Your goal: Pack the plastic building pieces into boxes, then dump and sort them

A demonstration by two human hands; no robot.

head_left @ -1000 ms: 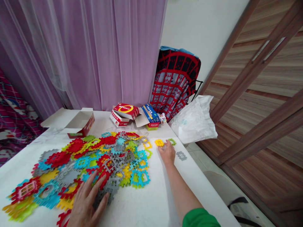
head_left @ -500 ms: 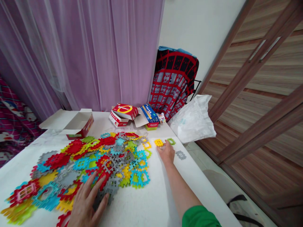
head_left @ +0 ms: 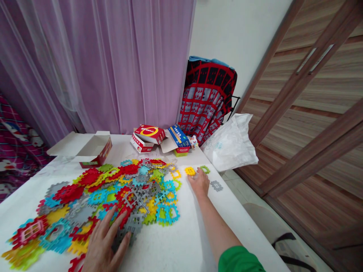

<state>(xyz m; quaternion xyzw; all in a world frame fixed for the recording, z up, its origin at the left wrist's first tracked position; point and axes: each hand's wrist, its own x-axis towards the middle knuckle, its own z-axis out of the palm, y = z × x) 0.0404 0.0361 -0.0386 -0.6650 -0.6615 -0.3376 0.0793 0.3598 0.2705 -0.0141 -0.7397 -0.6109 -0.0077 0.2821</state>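
Note:
My left hand point(head_left: 103, 240) lies with fingers spread over the near edge of a heap of toothed plastic building tiles point(head_left: 112, 196) in red, blue, yellow, green and grey. Grey tiles point(head_left: 134, 223) sit just beside its fingertips. Further off on the right, my right hand point(head_left: 200, 184) is closed, its fingers bent down at the table right against a yellow tile point(head_left: 190, 171). Something greyish shows between thumb and fingers, mostly hidden. A green tile point(head_left: 205, 169) lies just beyond this hand, and a grey windowed tile point(head_left: 217, 186) lies to its right.
At the back of the white table point(head_left: 181, 245) stand an open carton point(head_left: 98, 151), red-and-white boxes point(head_left: 150, 134) and a blue box point(head_left: 179, 135). A white plastic bag point(head_left: 231, 143) rests at the right edge. Behind are a purple curtain point(head_left: 127, 68) and a wooden wardrobe point(head_left: 309, 94).
The view has shifted very slightly. Both hands and the tiles stay in practically the same places.

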